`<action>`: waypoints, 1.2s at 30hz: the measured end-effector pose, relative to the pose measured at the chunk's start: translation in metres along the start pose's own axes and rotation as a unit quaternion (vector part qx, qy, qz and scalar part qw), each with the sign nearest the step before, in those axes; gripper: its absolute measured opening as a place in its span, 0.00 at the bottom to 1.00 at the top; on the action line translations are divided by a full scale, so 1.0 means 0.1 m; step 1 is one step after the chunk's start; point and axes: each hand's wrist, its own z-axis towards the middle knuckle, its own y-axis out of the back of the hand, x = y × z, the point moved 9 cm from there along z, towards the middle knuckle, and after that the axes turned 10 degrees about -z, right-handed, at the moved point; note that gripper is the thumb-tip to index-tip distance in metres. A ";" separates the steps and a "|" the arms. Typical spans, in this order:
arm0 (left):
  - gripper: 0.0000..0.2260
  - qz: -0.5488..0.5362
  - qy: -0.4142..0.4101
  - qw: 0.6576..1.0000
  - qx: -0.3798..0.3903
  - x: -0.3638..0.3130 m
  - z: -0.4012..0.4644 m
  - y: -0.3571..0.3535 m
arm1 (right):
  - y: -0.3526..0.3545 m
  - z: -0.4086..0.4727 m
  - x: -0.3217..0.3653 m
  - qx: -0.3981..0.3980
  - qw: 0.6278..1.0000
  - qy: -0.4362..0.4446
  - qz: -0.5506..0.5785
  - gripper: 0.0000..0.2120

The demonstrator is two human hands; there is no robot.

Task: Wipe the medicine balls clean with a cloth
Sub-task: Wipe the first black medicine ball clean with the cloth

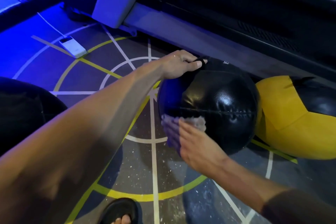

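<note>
Bare forearms, dark sleeve (300,209) at right arm, black sandal (121,209) on foot.

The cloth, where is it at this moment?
In the head view the cloth is low at centre, pressed by the right hand onto the lower left of the black medicine ball. The left hand holds the ball's top strap.

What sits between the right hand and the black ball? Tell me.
A pale cloth: in the head view the right hand presses it flat against the lower left of the black ball.
</note>
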 end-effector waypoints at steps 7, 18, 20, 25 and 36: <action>0.16 0.011 -0.006 1.000 -0.015 -0.01 0.01 0.04 | 0.01 0.45 -0.67 0.019 0.992 -0.099 0.078 0.34; 0.14 -0.005 0.024 0.999 -0.024 -0.01 -0.17 0.00 | 0.15 0.42 -0.42 0.059 0.997 -0.024 0.042 0.32; 0.12 0.001 0.027 0.999 -0.034 -0.02 -0.19 0.04 | 0.25 0.61 -0.86 0.042 0.988 -0.133 0.065 0.28; 0.14 -0.027 0.026 0.998 -0.047 0.04 -0.24 0.11 | 0.04 0.47 -0.13 0.129 0.987 -0.001 0.097 0.25; 0.10 -0.092 0.025 0.989 -0.115 0.23 -0.39 0.16 | -0.19 -0.78 -1.15 -0.106 0.942 -0.217 0.234 0.36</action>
